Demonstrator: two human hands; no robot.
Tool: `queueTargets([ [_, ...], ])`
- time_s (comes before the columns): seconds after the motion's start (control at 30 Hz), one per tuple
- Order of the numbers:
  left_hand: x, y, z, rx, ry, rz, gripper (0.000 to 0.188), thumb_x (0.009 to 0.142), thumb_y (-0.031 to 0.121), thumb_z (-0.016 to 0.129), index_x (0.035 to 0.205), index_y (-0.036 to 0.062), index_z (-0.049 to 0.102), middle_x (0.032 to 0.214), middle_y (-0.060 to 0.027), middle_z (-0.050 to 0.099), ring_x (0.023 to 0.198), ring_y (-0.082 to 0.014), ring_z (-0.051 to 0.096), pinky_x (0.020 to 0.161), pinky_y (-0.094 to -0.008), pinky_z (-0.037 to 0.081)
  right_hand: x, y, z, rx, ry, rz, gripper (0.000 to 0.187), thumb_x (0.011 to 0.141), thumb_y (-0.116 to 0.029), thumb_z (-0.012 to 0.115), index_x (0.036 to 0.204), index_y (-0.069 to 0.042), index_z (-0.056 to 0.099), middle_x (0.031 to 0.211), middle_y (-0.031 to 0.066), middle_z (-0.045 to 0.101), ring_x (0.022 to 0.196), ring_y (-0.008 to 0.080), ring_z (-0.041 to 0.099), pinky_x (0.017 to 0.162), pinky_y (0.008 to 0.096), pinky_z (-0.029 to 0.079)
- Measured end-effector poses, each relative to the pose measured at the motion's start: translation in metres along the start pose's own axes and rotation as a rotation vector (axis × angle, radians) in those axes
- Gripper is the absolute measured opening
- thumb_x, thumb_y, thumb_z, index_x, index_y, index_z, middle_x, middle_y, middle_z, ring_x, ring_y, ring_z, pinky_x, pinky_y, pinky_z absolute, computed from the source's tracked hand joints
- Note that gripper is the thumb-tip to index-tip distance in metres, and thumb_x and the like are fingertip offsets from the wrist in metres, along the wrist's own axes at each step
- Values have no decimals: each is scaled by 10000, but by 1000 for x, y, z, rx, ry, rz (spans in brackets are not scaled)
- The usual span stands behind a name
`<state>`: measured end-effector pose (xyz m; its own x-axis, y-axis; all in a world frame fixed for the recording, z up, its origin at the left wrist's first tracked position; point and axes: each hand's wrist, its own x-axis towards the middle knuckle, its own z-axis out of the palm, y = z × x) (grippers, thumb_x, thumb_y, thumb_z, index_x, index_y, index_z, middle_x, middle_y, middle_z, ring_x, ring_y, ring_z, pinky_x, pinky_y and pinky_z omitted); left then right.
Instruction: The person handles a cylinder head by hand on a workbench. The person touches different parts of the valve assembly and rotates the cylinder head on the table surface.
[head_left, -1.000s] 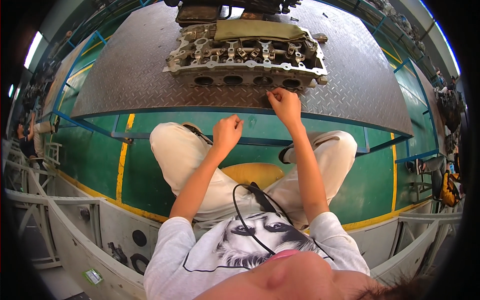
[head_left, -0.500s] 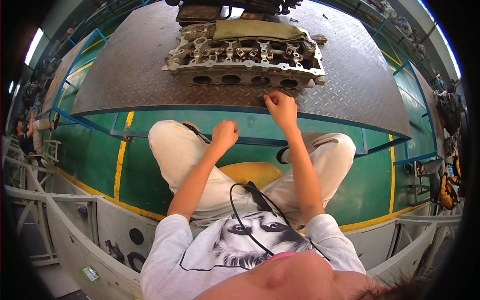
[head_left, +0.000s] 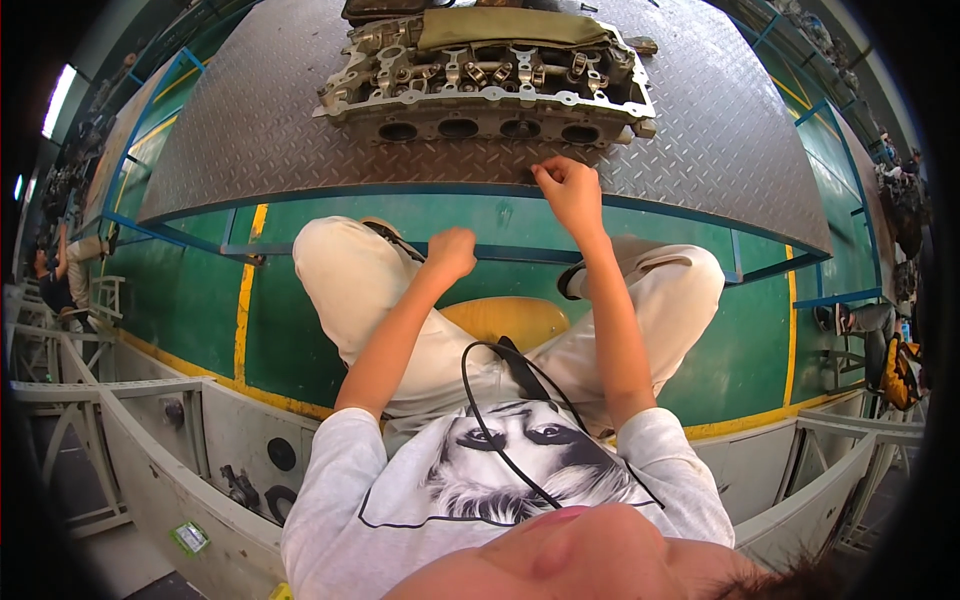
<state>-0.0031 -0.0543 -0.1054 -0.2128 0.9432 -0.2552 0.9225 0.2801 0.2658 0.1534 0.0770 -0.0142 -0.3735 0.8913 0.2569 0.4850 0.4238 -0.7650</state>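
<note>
A grey metal engine cylinder head (head_left: pixel 490 100) lies on the table, its row of round ports facing me and its rocker parts exposed on top. A folded olive cloth (head_left: pixel 515 28) rests along its far side. My right hand (head_left: pixel 572 200) is over the table's near edge, just in front of the cylinder head and apart from it. Its thumb and forefinger are pinched together; whatever they hold, if anything, is too small to name. My left hand (head_left: pixel 452 252) is a closed fist above my left thigh, short of the table, with the inside of the fist hidden.
The table has a tread-plate top (head_left: pixel 720 150) and a blue frame (head_left: pixel 480 250). A dark part (head_left: pixel 390 10) lies behind the cylinder head. I sit on a yellow stool (head_left: pixel 507 318), a black cord (head_left: pixel 468 385) hanging at my chest. Other people (head_left: pixel 60 275) are at far left and right.
The table and cylinder head sit slightly higher in the picture, as the view has tilted. My right hand has shifted slightly, still pinched; my left fist stays in about the same place.
</note>
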Motion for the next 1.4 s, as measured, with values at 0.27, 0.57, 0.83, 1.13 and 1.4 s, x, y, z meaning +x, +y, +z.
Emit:
queueTargets([
  [0.27, 8, -9, 16, 20, 72, 45, 164, 683, 175, 730, 695, 34, 647, 756, -158, 635, 758, -351, 608, 646, -440, 480, -2, 4, 2, 66, -34, 11, 192, 775, -233, 664, 779, -42, 679, 530, 85, 553, 451, 216, 505, 480, 324, 405],
  [0.57, 9, -14, 19, 49, -60, 22, 250, 724, 271, 703, 809, 39, 669, 863, -188, 648, 811, -366, 624, 705, -449, 499, -11, 14, 6, 94, 44, -36, 102, 715, -159, 626, 750, -85, 688, 759, 133, 655, 739, 312, 636, 685, 398, 508],
  [0.83, 15, -13, 29, -93, 54, 107, 173, 748, 154, 660, 657, 7, 665, 617, -131, 635, 577, -269, 618, 570, -371, 471, -23, 22, -6, 120, 90, 12, 130, 705, -167, 634, 714, -39, 656, 684, 162, 630, 654, 342, 615, 604, 421, 499],
  [1.13, 16, 1, 25, -263, 159, 169, 202, 767, 122, 665, 652, -43, 639, 533, -119, 572, 447, -202, 533, 473, -328, 416, -34, 34, -14, 89, 65, -25, 137, 737, -161, 634, 742, -25, 645, 645, 134, 626, 606, 305, 609, 569, 380, 482],
  [1.4, 6, 5, 9, -468, 180, 180, 198, 797, 139, 654, 722, -44, 644, 588, -87, 608, 463, -127, 522, 460, -275, 410, -28, 57, -47, 205, -177, -14, 160, 737, -180, 658, 728, -21, 653, 642, 99, 651, 604, 227, 644, 573, 334, 499],
])
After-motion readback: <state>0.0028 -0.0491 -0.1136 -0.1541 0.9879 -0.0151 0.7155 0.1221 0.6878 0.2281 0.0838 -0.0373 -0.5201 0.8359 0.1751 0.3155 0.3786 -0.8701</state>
